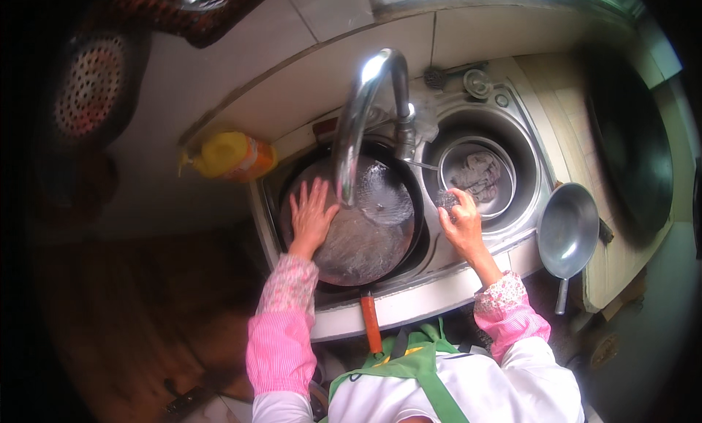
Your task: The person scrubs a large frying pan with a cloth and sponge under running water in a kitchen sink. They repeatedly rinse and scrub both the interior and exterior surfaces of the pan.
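Note:
My left hand (pixel 311 214), fingers spread, lies flat at the left part of a large dark pan (pixel 351 253) set over the left sink basin. Water from the chrome faucet (pixel 378 77) spreads over the pan's surface. An orange-red handle (pixel 371 324) sticks out toward me from the pan's near side. A dark metal scouring ball (pixel 447 200) is pinched in my right hand (pixel 462 223), above the divide between the basins. Beside it, a round metal pot (pixel 510 165) holding a wet grey cloth (pixel 478 176) stands in the right basin.
A yellow pump bottle (pixel 233 155) stands behind the sink's left corner. Another scouring ball (pixel 435 77) and a small glass dish (pixel 477 84) are at the back ledge. A grey metal pan (pixel 569 231) overhangs the right counter edge, with a big black wok (pixel 636 149) farther right.

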A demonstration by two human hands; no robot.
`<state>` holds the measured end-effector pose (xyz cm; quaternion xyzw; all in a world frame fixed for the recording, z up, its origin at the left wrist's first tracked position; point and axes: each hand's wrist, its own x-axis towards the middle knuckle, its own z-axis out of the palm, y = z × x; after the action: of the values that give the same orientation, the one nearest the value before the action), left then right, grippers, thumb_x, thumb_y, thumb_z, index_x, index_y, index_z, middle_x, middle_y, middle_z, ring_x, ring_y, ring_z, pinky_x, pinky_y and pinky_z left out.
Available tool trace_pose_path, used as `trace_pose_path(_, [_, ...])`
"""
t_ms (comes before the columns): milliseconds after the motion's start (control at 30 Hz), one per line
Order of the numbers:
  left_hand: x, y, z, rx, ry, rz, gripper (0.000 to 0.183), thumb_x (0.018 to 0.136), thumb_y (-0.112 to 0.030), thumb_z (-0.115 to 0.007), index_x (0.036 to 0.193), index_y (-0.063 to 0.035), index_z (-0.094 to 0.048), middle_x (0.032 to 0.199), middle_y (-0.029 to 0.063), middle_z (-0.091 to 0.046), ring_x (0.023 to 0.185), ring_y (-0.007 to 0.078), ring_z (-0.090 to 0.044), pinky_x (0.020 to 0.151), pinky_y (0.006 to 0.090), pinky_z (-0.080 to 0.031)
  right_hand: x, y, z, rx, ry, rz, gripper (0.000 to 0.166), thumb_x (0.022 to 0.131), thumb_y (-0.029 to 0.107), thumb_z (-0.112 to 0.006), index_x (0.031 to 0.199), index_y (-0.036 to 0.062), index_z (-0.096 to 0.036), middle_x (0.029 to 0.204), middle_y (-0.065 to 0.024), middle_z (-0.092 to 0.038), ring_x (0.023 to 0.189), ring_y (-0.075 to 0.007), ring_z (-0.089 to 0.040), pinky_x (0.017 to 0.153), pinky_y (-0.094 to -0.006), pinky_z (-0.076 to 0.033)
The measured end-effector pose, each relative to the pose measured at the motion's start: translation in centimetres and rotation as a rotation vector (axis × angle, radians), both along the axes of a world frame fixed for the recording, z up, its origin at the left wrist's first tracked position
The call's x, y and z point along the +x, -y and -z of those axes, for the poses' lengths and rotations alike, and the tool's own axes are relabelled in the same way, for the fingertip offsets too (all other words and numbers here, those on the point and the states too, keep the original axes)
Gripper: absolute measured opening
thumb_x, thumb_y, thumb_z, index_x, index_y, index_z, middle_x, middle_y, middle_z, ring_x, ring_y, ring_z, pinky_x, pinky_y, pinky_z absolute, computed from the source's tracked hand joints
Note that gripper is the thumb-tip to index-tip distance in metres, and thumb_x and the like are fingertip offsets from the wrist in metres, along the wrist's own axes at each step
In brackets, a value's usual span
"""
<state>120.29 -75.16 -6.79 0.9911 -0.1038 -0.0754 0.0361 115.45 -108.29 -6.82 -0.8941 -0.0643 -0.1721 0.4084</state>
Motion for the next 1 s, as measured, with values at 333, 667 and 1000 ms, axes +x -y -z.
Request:
trace_pose_path(333, [0.1, 10.0, 3.5, -0.188, -0.012, 0.404, 0.061, 0.085, -0.05, -0.048, 0.136, -0.0186, -0.041, 0.144, 0.0039, -0.034, 0.135, 0.0271, -0.024, 0.108, 0.0555, -0.013, -0.7, 2.0, 1.0, 0.007, -0.151, 0.003, 0.021, 0.074, 0.013, -0.065, 0.071, -0.0048, -0.055, 0.103, -0.0206, -0.057, 0.093, -0.0366, -0.057, 0.08, -0.0404, -0.046])
trace_pose_path(667, [-2.4, 10.4, 1.8, -0.136, -0.067, 0.456, 0.063, 0.083, -0.049, -0.053, 0.137, -0.02, -0.039, 0.146, 0.0047, -0.031, 0.136, 0.0299, -0.023, 0.106, 0.0599, -0.01, 3.7, 5.9, 2.2, 0.85, -0.569, 0.138, 0.011, 0.081, 0.012, -0.056, 0.08, 0.0017, -0.054, 0.084, -0.0113, -0.06, 0.076, -0.0217, -0.063, 0.068, -0.0328, -0.051])
trace_pose_path(1000, [-1.0, 0.6, 1.1, -0.257, -0.041, -0.104, 0.043, 0.085, -0.022, -0.058, 0.124, -0.0042, -0.053, 0.127, 0.0147, -0.052, 0.124, 0.0307, -0.043, 0.102, 0.0362, -0.035, 3.4, -4.6, -1.8, 1.803, -0.898, -0.2, 0.013, 0.084, 0.009, -0.059, 0.083, 0.011, -0.047, 0.088, -0.0079, -0.061, 0.083, -0.0207, -0.063, 0.067, -0.044, -0.054])
